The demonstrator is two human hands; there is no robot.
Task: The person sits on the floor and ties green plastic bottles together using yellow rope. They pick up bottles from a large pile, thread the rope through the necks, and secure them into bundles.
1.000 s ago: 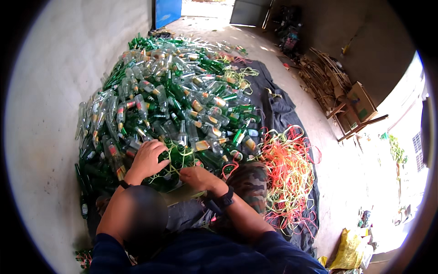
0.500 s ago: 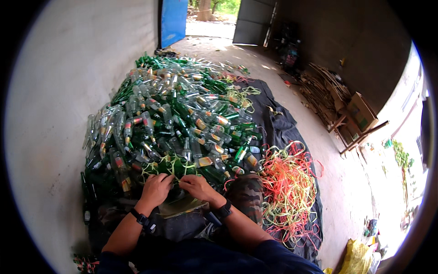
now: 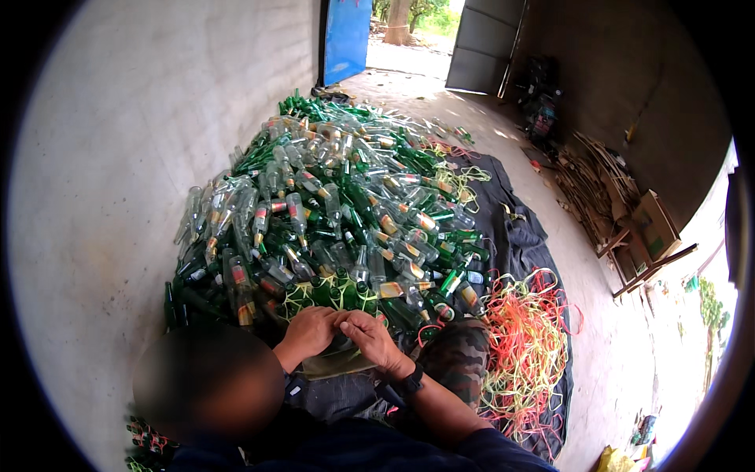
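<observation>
Your left hand [image 3: 309, 330] comes in from the lower left with its back turned up and its fingers bent inward. Your right hand [image 3: 367, 334] meets it from the right, the wrist with the black watch [image 3: 409, 383] a little lower, the thumb and fingers curled toward the left fingertips. The two hands are close together, almost touching. Whether the grip of either one is clamped on something, I cannot tell, because the fingertips cover the place between them.

Just beyond your hands stand green bottles [image 3: 322, 294], with yellow-green straps [image 3: 294, 300] running around their tops. They are toward the near edge of the black sheet [image 3: 511, 200], in front of the big bottle pile [image 3: 314, 189]. Your hands hide their near side. Along the right edge of the sheet lies a red and yellow strap tangle [image 3: 523, 346], beside your camouflage knee [image 3: 452, 350]. A dark blurred patch [image 3: 208, 381] covers most of your left forearm.
</observation>
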